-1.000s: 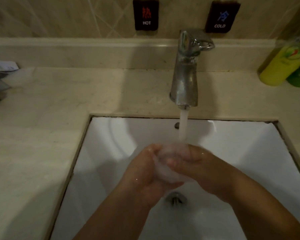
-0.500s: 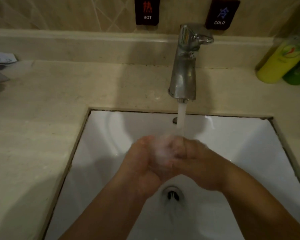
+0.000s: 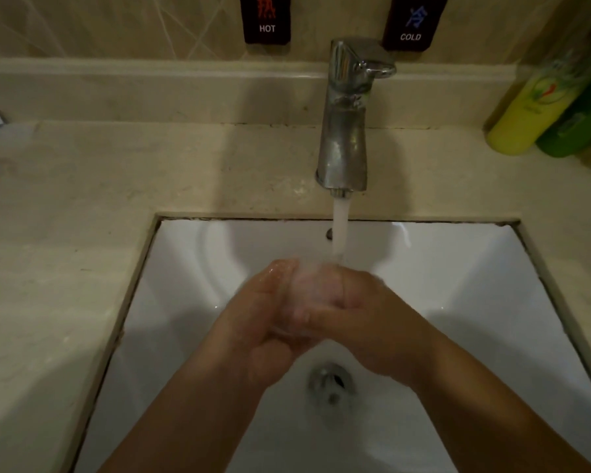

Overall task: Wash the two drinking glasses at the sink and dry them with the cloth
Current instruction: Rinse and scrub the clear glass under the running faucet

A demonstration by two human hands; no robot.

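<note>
Glass point(image 3: 304, 295) now turned deeper between both hands, left hand point(image 3: 263, 322) and right hand point(image 3: 365, 322) clamped round it under the water point(image 3: 340, 230); rinsing continues.

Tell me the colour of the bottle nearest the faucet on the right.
Yellow bottle, seen in the head view.

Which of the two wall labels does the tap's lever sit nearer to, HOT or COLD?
The COLD label, with blue lettering: the lever of the tap ends just below it. The red-lettered HOT label sits well left.
</note>
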